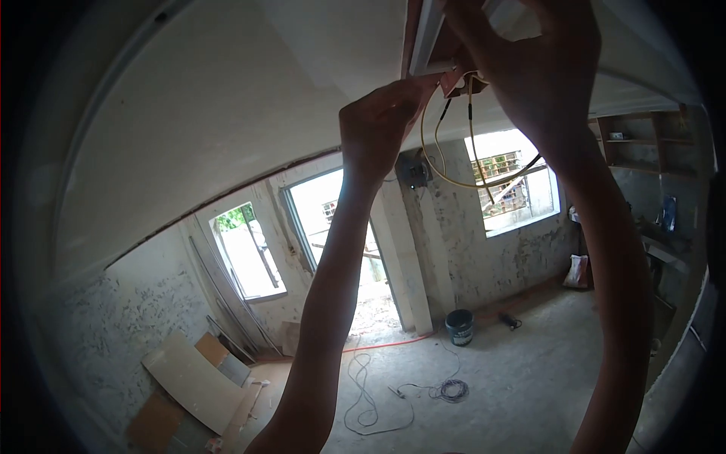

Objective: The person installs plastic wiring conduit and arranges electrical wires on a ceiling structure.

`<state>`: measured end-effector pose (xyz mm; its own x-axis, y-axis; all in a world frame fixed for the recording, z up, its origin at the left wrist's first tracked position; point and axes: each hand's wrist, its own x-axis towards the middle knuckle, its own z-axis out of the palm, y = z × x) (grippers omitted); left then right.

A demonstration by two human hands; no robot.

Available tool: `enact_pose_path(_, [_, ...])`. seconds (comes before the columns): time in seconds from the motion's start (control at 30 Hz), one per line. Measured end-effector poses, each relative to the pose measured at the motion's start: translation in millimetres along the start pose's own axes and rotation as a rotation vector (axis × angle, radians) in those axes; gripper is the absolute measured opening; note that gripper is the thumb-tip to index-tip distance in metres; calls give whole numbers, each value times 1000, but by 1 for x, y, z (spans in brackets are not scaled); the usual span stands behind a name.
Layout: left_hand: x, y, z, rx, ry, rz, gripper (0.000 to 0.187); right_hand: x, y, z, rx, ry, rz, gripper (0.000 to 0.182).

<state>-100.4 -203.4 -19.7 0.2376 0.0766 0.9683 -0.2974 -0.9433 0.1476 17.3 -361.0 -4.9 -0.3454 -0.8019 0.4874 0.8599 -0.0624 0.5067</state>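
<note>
Head view, both hands (376, 125) (544, 72) raised overhead, arms (333, 295) outstretched, near yellow wires (484, 187)

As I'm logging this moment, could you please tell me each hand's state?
Left hand: bent beside the hanging wires; grip cannot be told.
Right hand: partly out of view; grip cannot be told.

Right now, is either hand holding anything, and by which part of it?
Can't tell for sure. Left hand: fingertips at the reddish piece overhead, grip unclear. Right hand: fingers near the pale frame, partly out of view, grip unclear.
</note>
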Motion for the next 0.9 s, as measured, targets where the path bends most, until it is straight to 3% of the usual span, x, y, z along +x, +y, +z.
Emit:
enact_pose_path(0.1, [5, -3, 5, -190, -26, -70, 30, 0, 1, 3, 86, 27, -55, 11])
enact_pose_path(0.4, [10, -11, 8, -340, 20, 51, 28, -1, 4, -4, -14, -64, -111, 10])
enact_pose_path(0.5, [8, -16, 9, 2, 171, 224, 26, -4, 7, 5, 88, 17, -113, 10])
enact_pose_path(0.8, [7, -14, 20, 301, 332, 414, 20, -6, 12, 6, 116, 71, -137, 11])
enact_pose_path(0.9, [11, -22, 20, 230, 340, 439, 20, -5, 10, 3, 53, 82, -172, 11])
